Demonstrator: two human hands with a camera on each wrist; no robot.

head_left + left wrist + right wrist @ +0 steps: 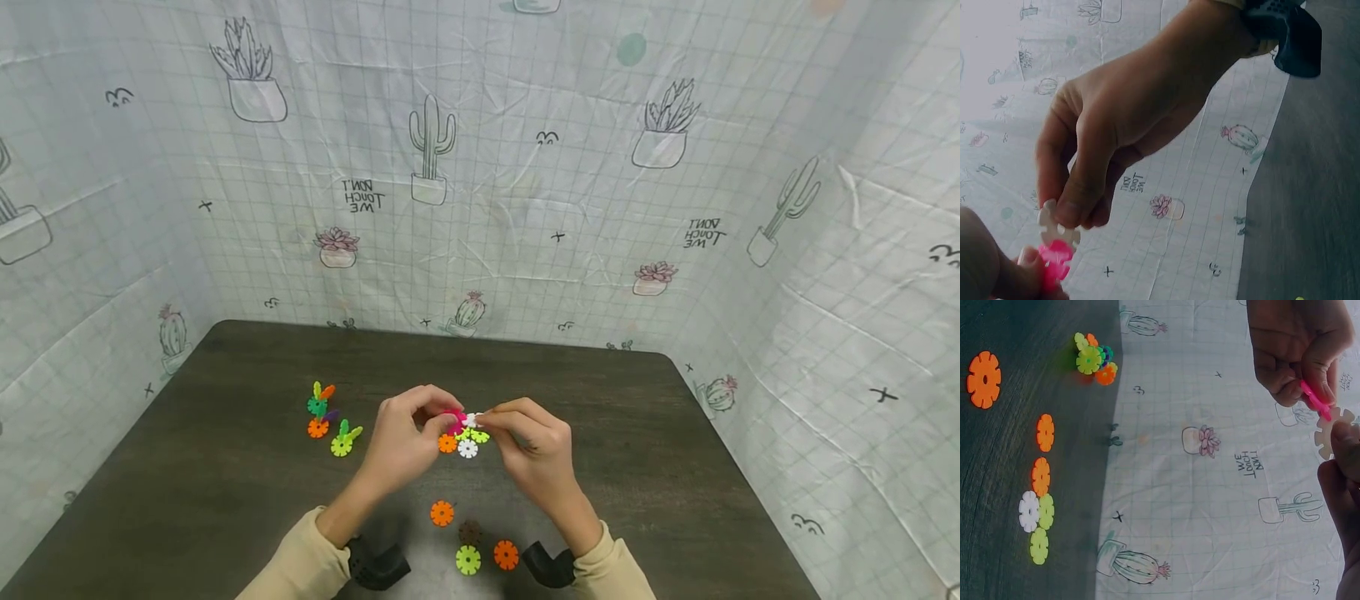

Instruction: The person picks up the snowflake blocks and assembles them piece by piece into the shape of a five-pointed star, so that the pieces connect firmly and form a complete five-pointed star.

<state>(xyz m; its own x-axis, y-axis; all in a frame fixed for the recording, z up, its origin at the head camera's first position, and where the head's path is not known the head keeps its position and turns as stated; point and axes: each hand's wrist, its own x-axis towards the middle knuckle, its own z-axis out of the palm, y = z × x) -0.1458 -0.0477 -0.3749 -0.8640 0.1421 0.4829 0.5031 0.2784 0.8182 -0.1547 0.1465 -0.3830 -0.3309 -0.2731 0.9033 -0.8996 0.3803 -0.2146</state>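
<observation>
Our left hand (pixel 400 439): fingers clamped on a pink disc (pixel 1055 255) | our right hand (pixel 538 442): fingers pinching a white disc (pixel 1052 231) | both discs touching at their edges above the tabletop (pixel 637 450) | we see a joined disc cluster (pixel 317 406) left of our hands

A dark table (pixel 637 475) with a wood look and round far corners sits under the fingers (pixel 525 408). Behind it, past the fingers, hangs a pale, wrinkly cloth (pixel 495 225) with thin lines making squares. It goes up both sides too, left and right of the fingers. Straight beyond them and higher, it shows a tall potted cactus (pixel 430 150), a pink succulent (pixel 337 247) and backward words (pixel 363 196). A soft shine lies on the table nearer than the fingers.
</observation>
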